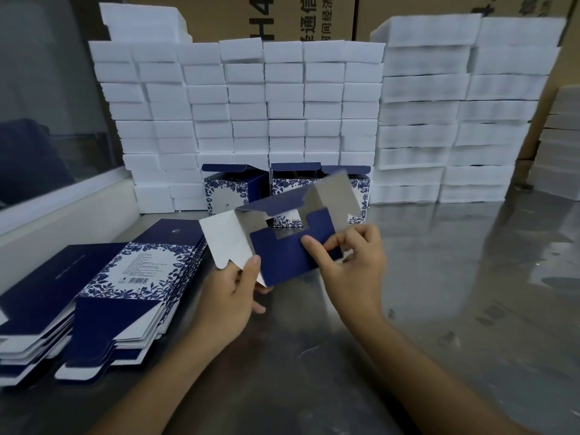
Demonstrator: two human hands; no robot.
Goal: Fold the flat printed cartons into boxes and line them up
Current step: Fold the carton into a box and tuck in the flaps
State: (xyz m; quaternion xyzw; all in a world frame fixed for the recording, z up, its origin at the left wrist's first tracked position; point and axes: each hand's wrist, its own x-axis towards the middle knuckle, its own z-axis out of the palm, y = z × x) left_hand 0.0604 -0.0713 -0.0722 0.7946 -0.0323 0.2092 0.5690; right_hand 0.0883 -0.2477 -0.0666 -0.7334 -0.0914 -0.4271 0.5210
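Navy cardboard everywhere on this bench. Both hands are up over the shiny metal table [439, 277] working one half-opened navy printed carton [288, 255]: the left hand [232, 296] grips its lower left corner, thumb on the front panel, and the right hand [351, 265] pinches the right edge, one finger laid flat across the blue face. The carton's white-lined flaps stick out up and to the left, so you look straight through the open end. How the fingers behind the carton sit, can't tell, they're hidden.

Left of the hands lies a fanned stack of flat navy-and-floral cartons [103, 293], its near end cut off by the frame edge. Behind the held carton stand three folded blue floral boxes [232, 186] in a row, lids up; the two on the right are partly hidden and their insides are too dark to make out. Stacked white foam blocks [251, 98] wall off the back, brown shipping cartons [219, 14] behind them.
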